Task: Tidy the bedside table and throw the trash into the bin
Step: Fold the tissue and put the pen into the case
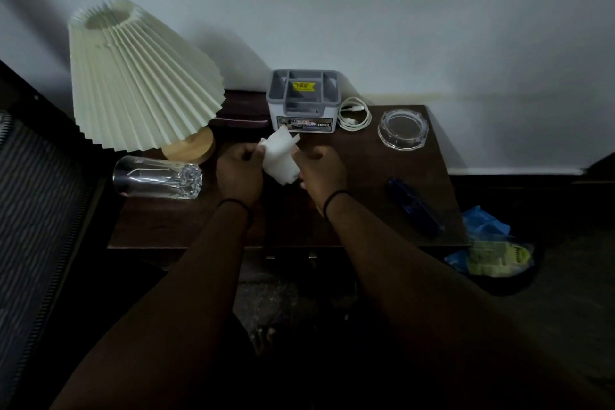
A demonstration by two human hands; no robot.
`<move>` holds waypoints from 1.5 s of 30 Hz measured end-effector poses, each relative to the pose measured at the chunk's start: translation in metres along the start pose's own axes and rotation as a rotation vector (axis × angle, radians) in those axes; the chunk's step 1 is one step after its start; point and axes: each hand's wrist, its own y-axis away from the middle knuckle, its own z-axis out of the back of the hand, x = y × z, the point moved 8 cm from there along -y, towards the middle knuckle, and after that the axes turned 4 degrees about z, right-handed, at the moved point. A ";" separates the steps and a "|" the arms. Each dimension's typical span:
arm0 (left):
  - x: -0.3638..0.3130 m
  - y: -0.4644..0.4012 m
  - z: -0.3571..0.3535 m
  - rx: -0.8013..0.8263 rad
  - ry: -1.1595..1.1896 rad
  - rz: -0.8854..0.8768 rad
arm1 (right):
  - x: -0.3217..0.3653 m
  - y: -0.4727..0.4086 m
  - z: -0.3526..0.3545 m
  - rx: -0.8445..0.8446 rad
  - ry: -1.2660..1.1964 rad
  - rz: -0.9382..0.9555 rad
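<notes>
A crumpled white tissue (280, 156) is held above the middle of the dark wooden bedside table (366, 210). My left hand (240, 173) pinches its left edge and my right hand (317, 173) grips its right side. A clear drinking glass (157, 177) lies on its side at the table's left. A dark blue object (414, 206) lies near the right front corner. On the floor to the right stands a dark bin (519, 283) with a blue liner and yellow-green wrappers (496, 258) in it.
A pleated cream lamp (133, 76) stands at the back left. A grey organiser box (304, 100), a coiled white cable (354, 113) and a clear glass ashtray (403, 129) line the back. A bed edge (40, 210) is on the left.
</notes>
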 end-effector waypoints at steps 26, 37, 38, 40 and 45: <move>-0.012 0.033 -0.041 0.118 -0.686 -0.451 | 0.023 0.006 0.089 -0.332 0.751 0.303; -0.033 0.053 -0.025 0.085 -0.543 -0.492 | -0.021 0.019 0.136 -0.329 0.967 -0.143; -0.033 0.054 -0.023 0.083 -0.527 -0.484 | -0.019 0.018 0.135 -0.317 0.969 -0.137; -0.032 0.055 -0.019 0.084 -0.492 -0.458 | -0.019 0.016 0.129 -0.274 0.955 -0.114; -0.029 0.055 -0.017 0.114 -0.327 -0.320 | -0.010 0.004 0.101 -0.145 0.799 0.158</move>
